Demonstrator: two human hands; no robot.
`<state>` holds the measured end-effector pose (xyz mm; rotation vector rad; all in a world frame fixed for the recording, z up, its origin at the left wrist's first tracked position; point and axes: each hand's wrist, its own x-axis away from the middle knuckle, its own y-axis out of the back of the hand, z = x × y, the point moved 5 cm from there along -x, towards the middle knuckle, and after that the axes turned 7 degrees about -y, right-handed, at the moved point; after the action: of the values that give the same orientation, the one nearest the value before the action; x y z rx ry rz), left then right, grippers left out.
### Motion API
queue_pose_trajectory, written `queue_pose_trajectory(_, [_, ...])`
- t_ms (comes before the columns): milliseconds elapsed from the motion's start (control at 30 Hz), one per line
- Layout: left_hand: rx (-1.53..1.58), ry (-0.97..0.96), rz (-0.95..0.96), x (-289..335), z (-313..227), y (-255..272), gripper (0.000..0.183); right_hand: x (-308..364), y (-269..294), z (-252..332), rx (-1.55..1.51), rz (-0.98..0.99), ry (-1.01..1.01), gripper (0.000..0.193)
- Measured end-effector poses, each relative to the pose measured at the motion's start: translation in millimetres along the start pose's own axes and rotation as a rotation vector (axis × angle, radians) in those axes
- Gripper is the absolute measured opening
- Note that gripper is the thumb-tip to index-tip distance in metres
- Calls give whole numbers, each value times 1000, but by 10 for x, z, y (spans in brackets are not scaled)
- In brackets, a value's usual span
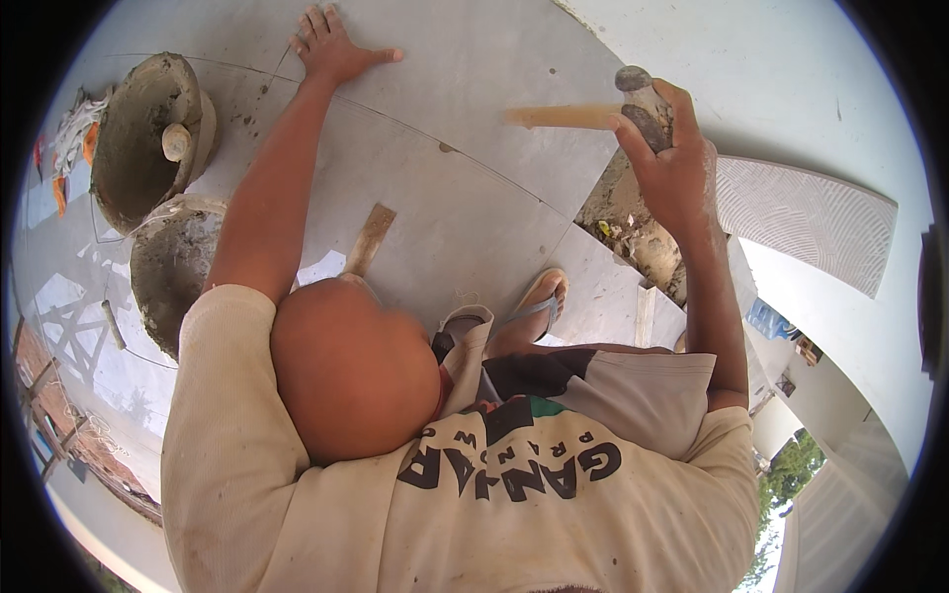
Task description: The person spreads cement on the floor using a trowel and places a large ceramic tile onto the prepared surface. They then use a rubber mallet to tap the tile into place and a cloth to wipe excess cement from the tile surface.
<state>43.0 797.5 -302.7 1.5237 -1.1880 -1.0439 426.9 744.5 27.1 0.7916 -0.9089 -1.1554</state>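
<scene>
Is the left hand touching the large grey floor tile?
Touching. The head view shows the left hand pressed flat, fingers spread, on the large grey floor tile, with no gap beneath the palm.

building site: floor tiles (pixel 474 188), mortar pans (pixel 138 148).

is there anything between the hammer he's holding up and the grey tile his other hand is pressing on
Nothing visible. The right hand holds the hammer raised over the grey tile; the left hand lies flat on its far edge, off to the side.
</scene>
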Motion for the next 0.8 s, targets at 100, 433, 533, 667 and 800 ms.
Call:
queue_pose_trajectory(100, [6,14,6,38,22,28,160,-39,-90,233,93,66,98,55])
queue_pose_trajectory(433, [43,74,105,96,-154,300,162,-109,-194,494,-61,-1,167,55])
queue_pose_trajectory(533, [67,98,147,122,-136,422,162,-302,-258,574,86,99,163,56])
queue_pose_trajectory(667, [68,122,186,126,-169,494,162,-681,-219,740,-30,17,236,56])
queue_pose_trajectory(800, [73,124,190,117,-159,519,162,-1077,-263,1057,-135,-173,328,56])
